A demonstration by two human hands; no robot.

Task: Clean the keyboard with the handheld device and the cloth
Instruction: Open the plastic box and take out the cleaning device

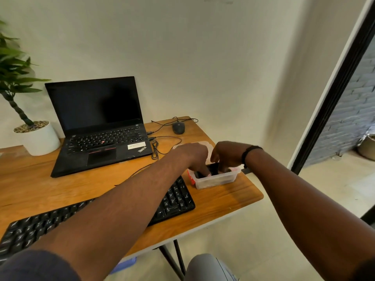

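both hands were down in a small clear plastic tub at the right end of the desk. the left hand had its fingers curled into the tub against a dark object, probably the handheld device; the right hand had its fingers bent down beside it, and whether either truly held anything could not be told. this looked like the fetching step, with no cleaning begun. the long black keyboard lay just nearer than the hands, under the left forearm. the next move would call for lifting the tool out without tipping the light tub off the edge. beyond the hands, on the orange-brown wooden desk, sat an open black laptop, a dark mouse and a white potted plant. cream walls stood behind, with a dark-framed doorway to the right.
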